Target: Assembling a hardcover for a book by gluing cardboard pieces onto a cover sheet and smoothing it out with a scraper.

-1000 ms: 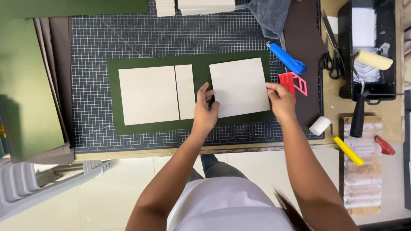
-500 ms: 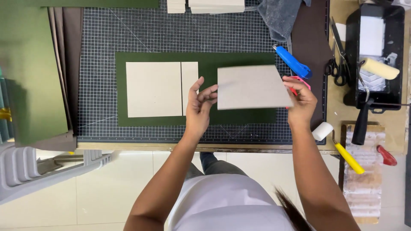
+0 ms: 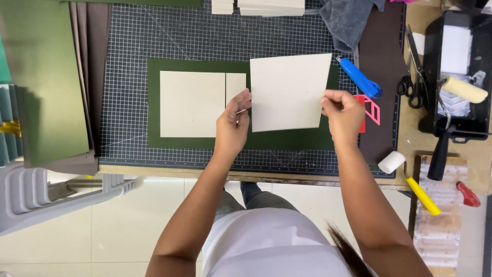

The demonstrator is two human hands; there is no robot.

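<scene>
A pale grey square cardboard panel [image 3: 289, 92] is lifted above the right part of a dark green rectangular cover sheet [image 3: 154, 102]. The left hand [image 3: 233, 125] pinches its left edge between thumb and fingers, and the right hand [image 3: 342, 113] pinches its right edge the same way. On the green sheet lie a larger pale board [image 3: 192, 104] and just beside it a narrow pale strip [image 3: 235, 84]. All rests on a grey gridded cutting mat [image 3: 123, 77]. Near the right hand are a blue utility knife [image 3: 360, 78] and a pink plastic triangle [image 3: 371, 109]
</scene>
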